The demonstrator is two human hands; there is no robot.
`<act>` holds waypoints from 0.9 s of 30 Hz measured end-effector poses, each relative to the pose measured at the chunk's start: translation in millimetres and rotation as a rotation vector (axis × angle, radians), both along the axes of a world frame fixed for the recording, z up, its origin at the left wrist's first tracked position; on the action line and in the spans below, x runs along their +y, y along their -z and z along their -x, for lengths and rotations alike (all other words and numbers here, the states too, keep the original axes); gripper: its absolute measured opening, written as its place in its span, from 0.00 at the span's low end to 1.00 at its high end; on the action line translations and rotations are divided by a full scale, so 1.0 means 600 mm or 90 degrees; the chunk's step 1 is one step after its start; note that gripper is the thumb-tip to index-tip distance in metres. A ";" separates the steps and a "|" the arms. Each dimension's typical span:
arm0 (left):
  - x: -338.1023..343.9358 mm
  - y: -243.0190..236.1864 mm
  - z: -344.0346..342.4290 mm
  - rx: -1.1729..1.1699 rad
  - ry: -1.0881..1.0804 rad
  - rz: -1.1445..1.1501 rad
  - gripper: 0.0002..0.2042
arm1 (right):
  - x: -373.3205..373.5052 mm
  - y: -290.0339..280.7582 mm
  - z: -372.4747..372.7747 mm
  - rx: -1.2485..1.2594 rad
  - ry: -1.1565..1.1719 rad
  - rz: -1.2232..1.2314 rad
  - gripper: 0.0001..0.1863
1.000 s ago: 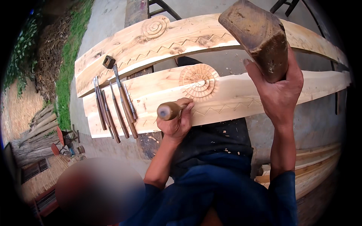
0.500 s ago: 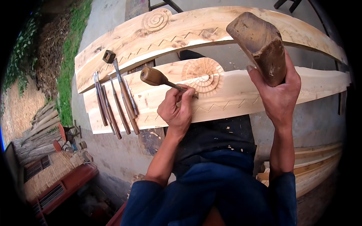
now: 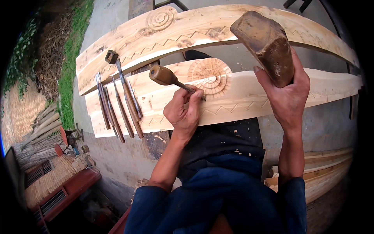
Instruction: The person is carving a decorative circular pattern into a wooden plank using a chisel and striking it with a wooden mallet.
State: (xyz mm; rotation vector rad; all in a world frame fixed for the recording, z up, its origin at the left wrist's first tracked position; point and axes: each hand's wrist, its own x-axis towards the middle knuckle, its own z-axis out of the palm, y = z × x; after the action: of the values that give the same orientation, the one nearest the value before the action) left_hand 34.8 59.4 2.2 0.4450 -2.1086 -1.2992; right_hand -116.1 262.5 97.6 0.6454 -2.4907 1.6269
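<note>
My left hand (image 3: 182, 112) grips a wood-handled chisel (image 3: 165, 76) low on its metal shaft. The chisel leans, its round handle up to the left and its tip near the lower edge of a carved round rosette (image 3: 210, 78). That rosette sits on the nearer pale plank (image 3: 249, 93), which also has a zigzag line along it. In my right hand (image 3: 290, 97) is a heavy brown wooden mallet (image 3: 269, 48), held up over the plank, apart from the chisel. My fingers on the mallet's far side are hidden.
Several chisels (image 3: 122, 105) lie side by side on the plank's left part, along with a dark square block (image 3: 111, 57). Behind is a second plank (image 3: 136, 33) with a carved spiral (image 3: 160, 19) and zigzag. More boards (image 3: 323, 171) lie at the lower right.
The chisel's handle has swung slightly to the right and up, with my left hand staying nearly in place. The mallet has shifted a little to the left.
</note>
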 end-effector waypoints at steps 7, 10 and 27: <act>0.002 -0.022 0.011 -0.039 0.013 0.047 0.05 | -0.003 0.000 0.002 0.006 -0.023 -0.012 0.35; 0.002 -0.031 0.017 -0.051 0.035 0.114 0.05 | -0.006 -0.002 0.002 0.006 -0.038 0.005 0.36; 0.004 -0.038 0.030 -0.010 0.048 0.302 0.08 | -0.057 -0.094 0.053 0.413 -0.141 -0.431 0.40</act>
State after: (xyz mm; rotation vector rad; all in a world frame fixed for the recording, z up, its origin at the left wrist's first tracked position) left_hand 17.0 61.6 24.8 0.1709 -2.3685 -0.7918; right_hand -147.8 228.1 154.0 1.2974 -2.4402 0.4150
